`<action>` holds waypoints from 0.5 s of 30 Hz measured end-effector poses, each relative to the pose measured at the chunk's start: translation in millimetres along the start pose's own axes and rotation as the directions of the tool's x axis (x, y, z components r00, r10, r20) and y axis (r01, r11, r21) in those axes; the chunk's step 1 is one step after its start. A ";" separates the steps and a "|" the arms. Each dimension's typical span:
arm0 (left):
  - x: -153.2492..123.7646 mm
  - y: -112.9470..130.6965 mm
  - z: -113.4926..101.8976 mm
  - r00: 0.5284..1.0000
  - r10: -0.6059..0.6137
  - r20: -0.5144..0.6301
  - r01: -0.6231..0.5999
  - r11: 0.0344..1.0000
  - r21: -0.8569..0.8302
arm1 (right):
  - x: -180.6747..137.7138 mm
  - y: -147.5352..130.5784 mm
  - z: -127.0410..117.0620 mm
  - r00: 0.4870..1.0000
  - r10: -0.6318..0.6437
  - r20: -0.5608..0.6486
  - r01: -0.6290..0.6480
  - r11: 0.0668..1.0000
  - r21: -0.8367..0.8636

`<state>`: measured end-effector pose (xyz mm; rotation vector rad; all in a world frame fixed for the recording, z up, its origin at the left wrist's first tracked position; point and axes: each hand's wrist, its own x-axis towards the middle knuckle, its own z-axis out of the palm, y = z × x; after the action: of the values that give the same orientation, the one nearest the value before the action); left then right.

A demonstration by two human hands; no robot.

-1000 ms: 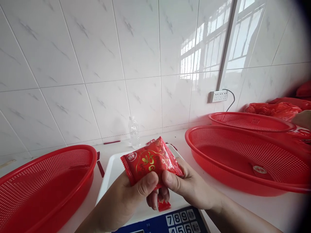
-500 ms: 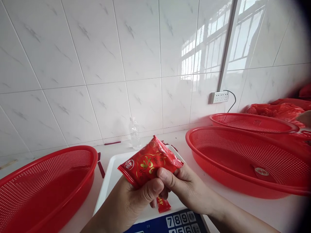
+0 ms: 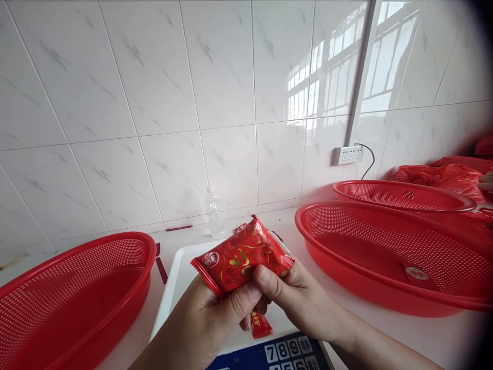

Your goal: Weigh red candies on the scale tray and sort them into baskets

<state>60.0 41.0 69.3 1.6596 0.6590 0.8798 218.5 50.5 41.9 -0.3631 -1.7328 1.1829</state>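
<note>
Both of my hands hold a shiny red packet (image 3: pixel 239 259) with gold print and crimped ends, raised over a white weighing scale (image 3: pixel 181 267). My left hand (image 3: pixel 223 318) closes around its left part, the thumb on the lower edge. With the thumb pressed on the packet's front, my right hand (image 3: pixel 296 298) grips the right part. The fingers behind the packet are hidden. Below my hands, a smaller-looking red packet (image 3: pixel 261 325) with gold print shows in part; whether it is held or lies on the scale I cannot tell.
Red perforated baskets stand at the left (image 3: pixel 127 252) and right (image 3: pixel 327 257), with another basket (image 3: pixel 385 190) behind. A round-labelled packet (image 3: pixel 416 273) lies in the right one. A clear bottle (image 3: pixel 215 213) stands by the tiled wall. Another person's hand (image 3: pixel 486 182) is near red plastic bags (image 3: pixel 435 177).
The held packet has tilted slightly and shifted a little to the right with my hands. The other person's hand at the far right has moved slightly toward the edge.
</note>
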 end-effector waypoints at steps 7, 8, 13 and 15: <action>0.1 -5.1 -11.6 0.994 0.063 0.091 -0.060 0.997 -0.042 | -1.6 -1.3 -0.4 0.994 -0.041 -0.098 0.032 0.995 -0.093; -0.3 -5.6 -12.4 0.993 0.064 0.097 -0.058 0.996 -0.063 | -2.1 -2.4 -0.4 0.994 -0.053 -0.096 0.043 0.994 -0.101; -0.3 -6.3 -12.6 0.994 0.054 0.095 -0.048 0.997 -0.062 | -2.6 -3.5 0.4 0.996 -0.044 -0.073 0.038 0.996 -0.079; 0.4 -6.2 -12.2 0.994 0.053 0.100 -0.048 0.997 -0.058 | -2.3 -2.1 0.4 0.993 -0.054 -0.102 0.045 0.995 -0.085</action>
<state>50.3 49.7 65.0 1.6660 0.5206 0.8359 219.8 47.6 42.3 -0.4221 -1.6942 1.0409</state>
